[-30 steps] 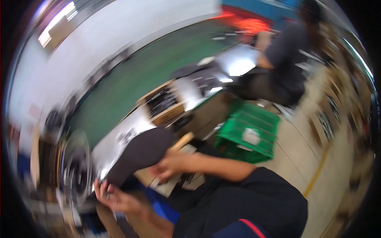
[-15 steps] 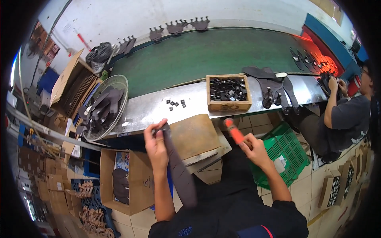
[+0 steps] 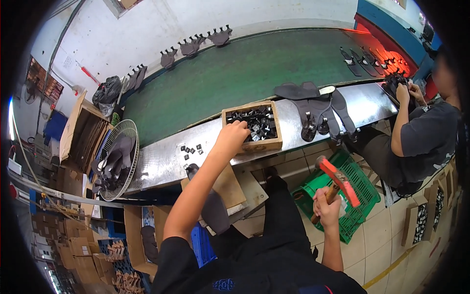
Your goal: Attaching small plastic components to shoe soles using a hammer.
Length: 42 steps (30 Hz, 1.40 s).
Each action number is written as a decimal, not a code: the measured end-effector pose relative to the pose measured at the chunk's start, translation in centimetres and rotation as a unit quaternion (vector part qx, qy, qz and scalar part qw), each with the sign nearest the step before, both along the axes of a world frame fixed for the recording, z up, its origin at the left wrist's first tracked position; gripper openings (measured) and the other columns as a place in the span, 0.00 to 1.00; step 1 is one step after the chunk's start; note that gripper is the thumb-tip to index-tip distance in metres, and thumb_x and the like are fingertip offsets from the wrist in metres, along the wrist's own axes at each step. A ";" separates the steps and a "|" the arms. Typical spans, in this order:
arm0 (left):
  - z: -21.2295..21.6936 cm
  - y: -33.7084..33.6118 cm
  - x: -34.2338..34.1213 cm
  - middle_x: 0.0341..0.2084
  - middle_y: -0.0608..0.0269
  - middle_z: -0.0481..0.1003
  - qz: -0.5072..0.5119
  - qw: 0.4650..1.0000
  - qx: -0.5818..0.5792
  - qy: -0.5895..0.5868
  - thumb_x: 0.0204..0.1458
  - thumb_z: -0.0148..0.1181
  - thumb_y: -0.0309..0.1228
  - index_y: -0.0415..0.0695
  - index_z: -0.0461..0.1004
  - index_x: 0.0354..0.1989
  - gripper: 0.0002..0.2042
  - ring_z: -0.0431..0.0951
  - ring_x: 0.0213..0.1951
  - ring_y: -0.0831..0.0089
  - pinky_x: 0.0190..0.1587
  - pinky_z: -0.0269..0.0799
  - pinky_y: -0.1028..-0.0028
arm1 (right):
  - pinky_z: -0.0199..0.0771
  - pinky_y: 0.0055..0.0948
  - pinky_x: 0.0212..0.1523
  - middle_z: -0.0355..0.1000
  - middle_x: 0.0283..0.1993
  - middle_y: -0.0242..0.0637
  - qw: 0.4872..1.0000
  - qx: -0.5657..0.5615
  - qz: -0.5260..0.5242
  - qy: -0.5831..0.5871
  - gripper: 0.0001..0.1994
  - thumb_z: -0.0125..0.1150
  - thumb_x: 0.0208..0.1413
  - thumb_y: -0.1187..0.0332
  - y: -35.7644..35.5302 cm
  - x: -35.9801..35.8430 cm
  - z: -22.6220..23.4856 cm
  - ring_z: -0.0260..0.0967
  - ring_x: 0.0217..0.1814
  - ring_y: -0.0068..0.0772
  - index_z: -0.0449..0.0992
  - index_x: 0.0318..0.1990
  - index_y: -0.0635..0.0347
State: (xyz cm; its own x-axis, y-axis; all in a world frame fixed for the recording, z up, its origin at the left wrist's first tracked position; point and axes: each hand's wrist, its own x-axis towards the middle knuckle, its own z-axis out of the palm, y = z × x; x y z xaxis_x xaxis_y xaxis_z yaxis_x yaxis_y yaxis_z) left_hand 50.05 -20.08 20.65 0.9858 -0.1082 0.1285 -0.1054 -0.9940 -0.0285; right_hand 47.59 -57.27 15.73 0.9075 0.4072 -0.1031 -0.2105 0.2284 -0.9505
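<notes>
Seen from the head camera, the left hand reaches forward and slightly right to the wooden box of small black metal parts that sits on the steel worktop. The fingers curl over the box's near left corner and appear to close on the parts, though whether a piece is already pinched cannot be told. So the box lies straight ahead of this hand, touching it, and well apart from the other one; the left arm is plainly the nearer.

Lower right, the right hand is wrapped tight round the wooden handle of a red-headed hammer, held off the worktop over a green plastic crate; the handle slants up and left from the fist, the head pointing toward the worktop edge.

Between the arms, a dark shoe sole lies on a brown board, its long axis running away from the body toward the worktop. A few loose black pieces lie left of the box. At the far right another person works at the green conveyor belt.
</notes>
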 end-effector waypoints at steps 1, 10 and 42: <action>-0.1 0.5 0.3 0.38 0.58 0.75 0.000 1.000 0.005 -0.001 0.45 0.58 0.18 0.42 0.80 0.39 0.12 0.77 0.47 0.59 0.48 0.76 0.63 | 0.50 0.20 0.13 0.59 0.14 0.24 1.000 0.005 0.000 -0.001 0.14 0.57 0.66 0.67 0.2 0.4 0.0 0.51 0.11 0.14 0.69 0.28 0.63; 0.4 2.2 0.5 0.38 0.58 0.75 -0.032 0.999 -0.023 0.034 0.47 0.57 0.18 0.40 0.78 0.37 0.09 0.77 0.48 0.58 0.47 0.78 0.63 | 0.50 0.20 0.13 0.58 0.14 0.24 0.998 -0.020 0.057 -0.033 0.14 0.56 0.67 0.66 2.8 1.3 1.0 0.50 0.10 0.13 0.70 0.29 0.64; 7.4 -10.5 -20.7 0.38 0.59 0.78 0.042 0.642 -0.711 -0.286 0.56 0.63 0.17 0.34 0.78 0.45 0.09 0.79 0.37 0.78 0.36 0.76 0.80 | 0.52 0.13 0.15 0.78 0.35 0.41 0.958 0.071 0.242 -0.137 0.15 0.61 0.64 0.69 12.9 -4.6 11.7 0.55 0.15 0.09 0.76 0.55 0.69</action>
